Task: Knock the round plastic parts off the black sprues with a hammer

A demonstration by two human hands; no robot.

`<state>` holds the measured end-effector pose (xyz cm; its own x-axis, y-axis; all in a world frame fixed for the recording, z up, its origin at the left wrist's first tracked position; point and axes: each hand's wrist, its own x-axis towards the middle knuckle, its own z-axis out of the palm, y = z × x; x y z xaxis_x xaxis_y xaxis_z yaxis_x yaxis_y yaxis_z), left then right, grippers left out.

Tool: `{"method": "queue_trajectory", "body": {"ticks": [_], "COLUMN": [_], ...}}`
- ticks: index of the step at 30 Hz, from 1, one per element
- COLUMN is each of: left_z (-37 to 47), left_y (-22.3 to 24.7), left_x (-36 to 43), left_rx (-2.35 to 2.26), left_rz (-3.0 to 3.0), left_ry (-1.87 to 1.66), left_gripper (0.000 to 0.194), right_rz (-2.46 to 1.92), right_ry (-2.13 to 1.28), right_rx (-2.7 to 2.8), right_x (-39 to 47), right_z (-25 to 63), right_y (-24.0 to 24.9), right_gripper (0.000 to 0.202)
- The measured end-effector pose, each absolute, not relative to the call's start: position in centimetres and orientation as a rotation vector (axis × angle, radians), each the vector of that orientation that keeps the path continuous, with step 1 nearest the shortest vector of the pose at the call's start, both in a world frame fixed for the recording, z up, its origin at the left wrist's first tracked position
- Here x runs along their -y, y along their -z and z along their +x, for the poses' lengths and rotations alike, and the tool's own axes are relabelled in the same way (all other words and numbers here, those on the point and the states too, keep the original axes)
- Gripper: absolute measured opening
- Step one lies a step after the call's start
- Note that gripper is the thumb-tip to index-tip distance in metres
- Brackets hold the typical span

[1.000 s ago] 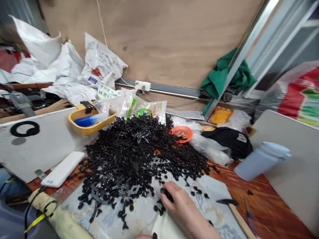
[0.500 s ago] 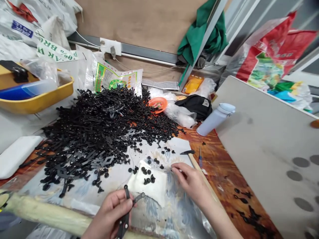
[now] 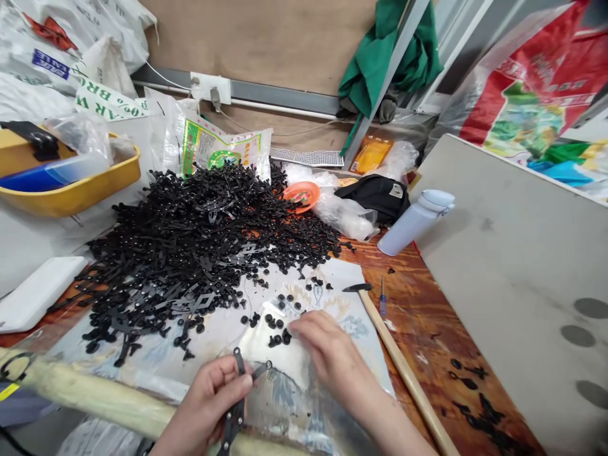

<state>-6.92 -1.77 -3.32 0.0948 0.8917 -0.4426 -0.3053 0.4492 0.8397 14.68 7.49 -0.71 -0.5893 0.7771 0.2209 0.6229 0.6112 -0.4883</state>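
A heap of black parts (image 3: 209, 234) covers much of the wooden table (image 3: 422, 345). Before it, the left hand (image 3: 206, 399) pinches a black linkage (image 3: 232, 423) between thumb and fingers. The right hand (image 3: 335, 358) curves just beside black knobs (image 3: 271, 321) on a white pad (image 3: 291, 361); whether it grips one is hidden.

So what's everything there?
jointed linkage: 1, black, foreground
loose parts: countless, black, mostly centre heap
flat pad: 1, cream, below heap
wooden-handled hammer: 1, black, right
slim screwdriver: 1, blue, beside hammer
cylindrical bottle: 1, light blue, right
round dish: 1, orange, beside heap
plastic tub: 1, yellow, left
rectangular slab: 1, white, left
crumpled fabric: 1, black, beside bottle
large bags: several, white, back left
printed bag: 1, red, upper right
wooden table: 1, reddish, underneath
left hand: 1, bare, holding linkage
right hand: 1, bare, over pad
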Motion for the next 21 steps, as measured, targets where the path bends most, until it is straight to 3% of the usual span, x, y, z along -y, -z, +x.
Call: {"method": "queue_trajectory", "body": {"ticks": [3, 7, 13, 21], "left_z": [-7.1, -7.2, -7.2, -7.6], "left_y": [3.6, 3.9, 3.7, 4.1], "left_x": [1.9, 2.0, 2.0, 2.0], "left_rx": [-1.147, -1.147, -1.163, -1.147], "left_rz": [0.658, 0.661, 0.687, 0.721], "left_ry": [-0.970, -0.963, -0.956, -0.919], "left_gripper": [0.034, 0.034, 0.034, 0.032], "right_rz": [-1.057, -1.241, -1.431, -1.369], "right_ry": [-0.762, -0.803, -0.850, -0.762], "right_rx": [2.466, 2.394, 2.296, 2.255], "right_x": [-7.7, -8.7, -9.1, -7.9], "right_z": [12.3, 11.9, 12.1, 12.4], "right_y": [0.2, 0.6, 1.9, 1.3], "right_gripper": [0.034, 0.016, 0.018, 0.015]}}
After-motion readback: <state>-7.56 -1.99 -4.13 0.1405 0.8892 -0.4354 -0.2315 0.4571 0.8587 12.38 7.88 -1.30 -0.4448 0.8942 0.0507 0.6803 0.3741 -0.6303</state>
